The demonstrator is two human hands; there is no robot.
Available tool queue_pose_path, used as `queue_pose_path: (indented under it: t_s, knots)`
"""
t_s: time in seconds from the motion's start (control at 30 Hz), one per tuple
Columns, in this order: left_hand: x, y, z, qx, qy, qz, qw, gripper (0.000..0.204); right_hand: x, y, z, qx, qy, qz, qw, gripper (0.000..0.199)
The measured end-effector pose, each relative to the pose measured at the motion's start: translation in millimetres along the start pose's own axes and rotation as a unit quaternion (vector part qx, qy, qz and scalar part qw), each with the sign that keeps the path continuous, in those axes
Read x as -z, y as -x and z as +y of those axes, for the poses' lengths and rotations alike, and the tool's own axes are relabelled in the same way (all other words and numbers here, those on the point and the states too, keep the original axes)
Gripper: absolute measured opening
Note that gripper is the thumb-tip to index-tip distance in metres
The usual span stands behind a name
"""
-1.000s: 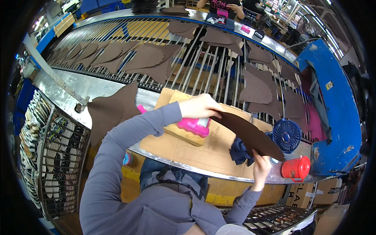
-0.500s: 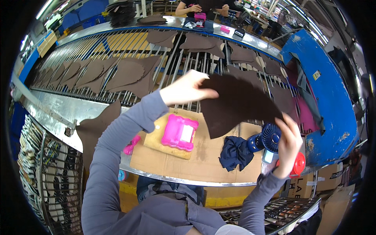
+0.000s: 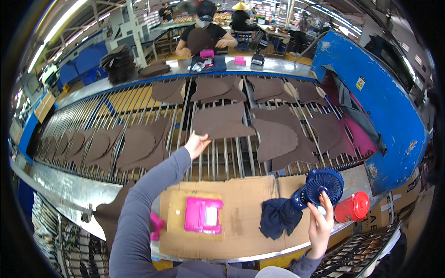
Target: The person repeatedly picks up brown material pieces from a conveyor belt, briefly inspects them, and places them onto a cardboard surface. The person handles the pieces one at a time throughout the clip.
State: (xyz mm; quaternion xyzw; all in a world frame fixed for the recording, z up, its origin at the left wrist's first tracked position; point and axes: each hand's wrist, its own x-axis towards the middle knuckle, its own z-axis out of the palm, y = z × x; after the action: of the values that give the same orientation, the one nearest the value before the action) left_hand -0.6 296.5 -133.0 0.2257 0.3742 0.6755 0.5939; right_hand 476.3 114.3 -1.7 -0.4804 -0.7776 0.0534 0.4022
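Observation:
My left hand (image 3: 197, 145) reaches forward over the conveyor of metal rods, its thumb and fingers pinching the near left corner of a flat brown leather-like piece (image 3: 219, 121). That piece lies over the rods, between other brown pieces. Above the near edge of the table, my right hand (image 3: 321, 228) holds nothing, its fingers apart and pointing up. Its fingertips overlap the dark blue fan (image 3: 324, 185); whether they touch it, I cannot tell. A bright pink plastic block-shaped tool (image 3: 197, 214) sits on a tan board (image 3: 178, 224) in front of me.
Brown pieces (image 3: 139, 146) lie in overlapping groups along the conveyor. Cardboard (image 3: 245, 231) covers the table, with a dark cloth (image 3: 279, 217) on it. A red lidded container (image 3: 352, 207) stands by the blue machine housing (image 3: 394, 111). Opposite, a person (image 3: 204, 34) handles a brown piece.
The brown piece, held up in both hands before, is now down on the conveyor rods. My right hand has let go and drawn back toward me. The view has tilted up.

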Motion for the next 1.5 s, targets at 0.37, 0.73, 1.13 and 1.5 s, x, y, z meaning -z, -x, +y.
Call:
queue_pose_path:
  t_s: [0.37,0.73,1.13,1.5]
  knots:
    - [12,-39,-75,0.089,0.045,0.038,0.994,0.043,10,58,27,-0.190,0.089,0.038,0.977,0.032]
    - [15,-43,-73,0.160,-0.040,0.052,0.985,0.034,4,61,28,-0.196,0.094,0.019,0.976,0.033]
    - [8,66,60,0.186,-0.353,0.007,0.917,0.055,11,69,20,-0.158,0.109,0.020,0.981,0.025]
    - [201,446,45,-0.092,-0.496,0.563,0.655,0.060,-20,46,22,0.016,0.031,-0.048,0.998,0.023]
